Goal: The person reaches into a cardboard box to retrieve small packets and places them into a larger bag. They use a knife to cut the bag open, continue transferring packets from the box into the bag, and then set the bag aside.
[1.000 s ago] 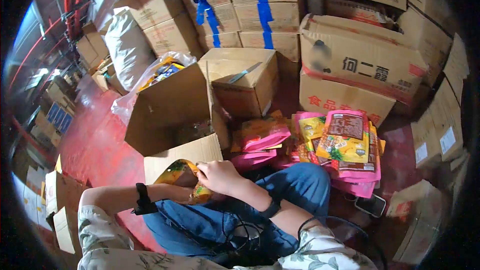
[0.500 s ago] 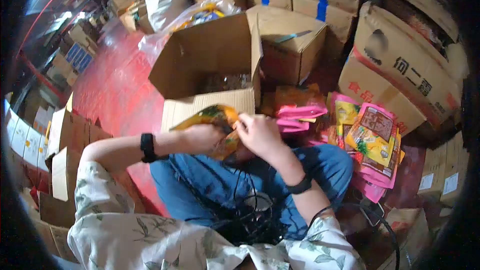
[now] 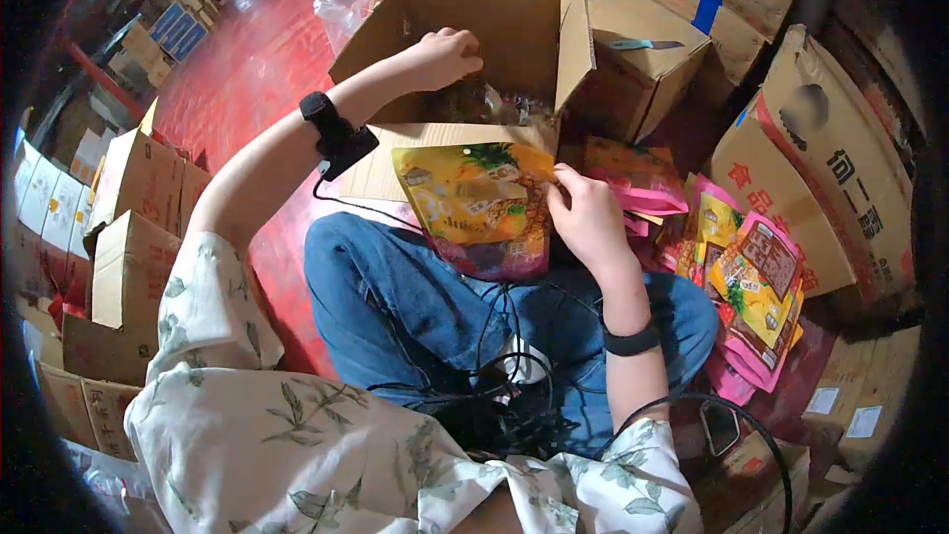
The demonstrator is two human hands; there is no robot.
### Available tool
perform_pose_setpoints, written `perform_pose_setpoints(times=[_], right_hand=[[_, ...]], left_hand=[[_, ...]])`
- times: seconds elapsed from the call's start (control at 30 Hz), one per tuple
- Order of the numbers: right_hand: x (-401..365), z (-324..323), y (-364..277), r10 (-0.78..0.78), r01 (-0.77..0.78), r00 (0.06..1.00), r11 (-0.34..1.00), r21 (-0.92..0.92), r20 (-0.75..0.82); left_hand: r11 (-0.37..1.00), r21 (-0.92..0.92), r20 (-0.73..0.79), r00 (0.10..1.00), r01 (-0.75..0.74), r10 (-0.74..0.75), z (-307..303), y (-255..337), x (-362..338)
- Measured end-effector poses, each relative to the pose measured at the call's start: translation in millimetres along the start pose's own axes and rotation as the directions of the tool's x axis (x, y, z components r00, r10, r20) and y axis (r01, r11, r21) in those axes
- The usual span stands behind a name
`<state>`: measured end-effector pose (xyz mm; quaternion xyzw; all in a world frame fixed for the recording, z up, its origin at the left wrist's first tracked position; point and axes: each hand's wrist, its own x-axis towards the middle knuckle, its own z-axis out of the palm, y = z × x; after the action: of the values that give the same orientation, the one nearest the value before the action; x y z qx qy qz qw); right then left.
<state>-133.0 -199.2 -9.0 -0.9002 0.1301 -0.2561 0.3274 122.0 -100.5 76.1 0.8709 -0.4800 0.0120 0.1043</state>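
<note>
My right hand (image 3: 590,213) pinches the right edge of a yellow pouch (image 3: 479,208) with a pineapple print and a dark pink lower part, upright over my lap. My left hand (image 3: 443,59) is raised over an open cardboard box (image 3: 465,20), its fingers curled; what they hold, if anything, is hidden. Small clear-wrapped pieces (image 3: 509,106) lie inside the box, below and right of that hand.
Pink and yellow pouches (image 3: 756,282) lie piled at the right, beside a tilted carton (image 3: 835,168). A blue-handled knife (image 3: 643,44) rests on a closed box (image 3: 643,79). More cartons (image 3: 138,267) stand at the left. Black cables (image 3: 494,366) cross my lap.
My left hand has left the pouch and moved up over the open box. The pouch, folded and partly covered before, now shows its broad face, held by my right hand. The view has shifted.
</note>
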Motion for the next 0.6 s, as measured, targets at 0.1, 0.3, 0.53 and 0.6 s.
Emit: perform_pose_setpoints(times=[0.1,0.3,0.53,0.6], right_hand=[[0,-3,1,-0.009,0.010,0.999,1.000,-0.004,0.036],[6,-2,5,-0.013,0.012,0.997,1.000,0.018,0.071],[3,4,4,0.036,-0.044,0.988,0.998,0.051,0.150],[2,5,3,0.021,-0.037,0.987,0.995,0.096,0.157]], left_hand=[[0.962,0.056,-0.173,0.946,-0.268,0.273,-3,18,-28],[0.669,0.116,0.005,0.674,-0.734,0.739,-7,72,-112],[0.903,-0.221,0.655,0.630,-0.369,0.418,56,44,-79],[0.845,-0.345,0.663,0.531,-0.409,0.528,61,44,-80]])
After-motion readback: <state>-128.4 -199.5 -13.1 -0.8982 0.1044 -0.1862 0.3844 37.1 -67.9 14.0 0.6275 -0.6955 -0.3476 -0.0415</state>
